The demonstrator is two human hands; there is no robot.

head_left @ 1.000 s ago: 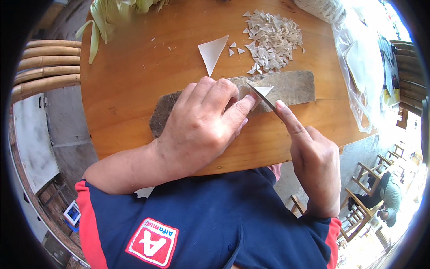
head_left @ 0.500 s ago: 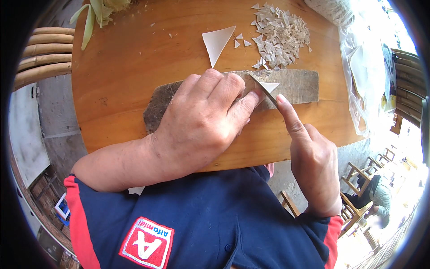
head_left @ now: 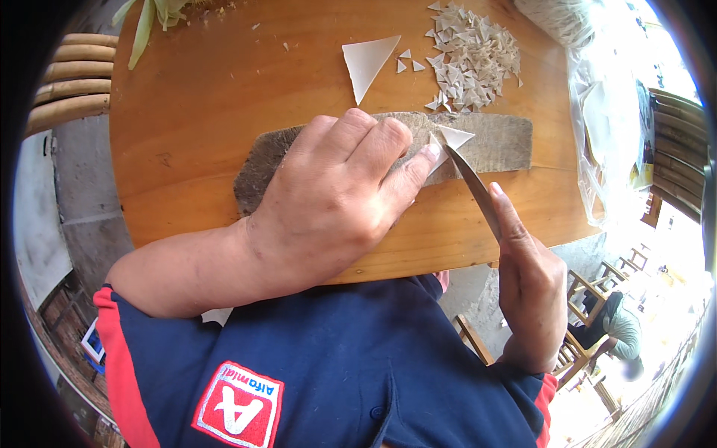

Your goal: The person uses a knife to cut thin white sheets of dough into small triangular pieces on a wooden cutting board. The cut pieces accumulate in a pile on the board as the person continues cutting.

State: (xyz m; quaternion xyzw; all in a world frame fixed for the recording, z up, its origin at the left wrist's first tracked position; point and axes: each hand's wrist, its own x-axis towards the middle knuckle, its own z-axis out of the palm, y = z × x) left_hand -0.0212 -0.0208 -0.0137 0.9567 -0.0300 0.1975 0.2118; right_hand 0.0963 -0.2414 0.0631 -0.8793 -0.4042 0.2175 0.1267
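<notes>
My left hand point(head_left: 336, 187) is closed over a worn wooden board point(head_left: 500, 142), its thumb pressing on a thin white piece point(head_left: 438, 175) that mostly hides beneath the fingers. In my right hand point(head_left: 529, 280) is a knife point(head_left: 478, 193), index finger stretched along its back. The blade tip points at the board, close to my left thumb. Just beyond the tip lies a white triangle point(head_left: 455, 137) on the board. A larger white triangular sheet point(head_left: 369, 66) rests on the table past my left knuckles. Beside it are several small triangles point(head_left: 418, 66) and a heap of similar bits point(head_left: 478, 63).
The wooden table point(head_left: 202, 149) carries a clear plastic bag point(head_left: 590, 149) at its right edge. Pale green husks point(head_left: 149, 30) lie at the far left. Bamboo slats point(head_left: 71, 71) stand beside the table. A person point(head_left: 620, 328) bends near wooden chairs in the right background.
My right hand has drawn the knife back toward me and rightward, so its tip has left the board's far part. The white triangle now shows uncovered by the blade. My left hand stays nearly still.
</notes>
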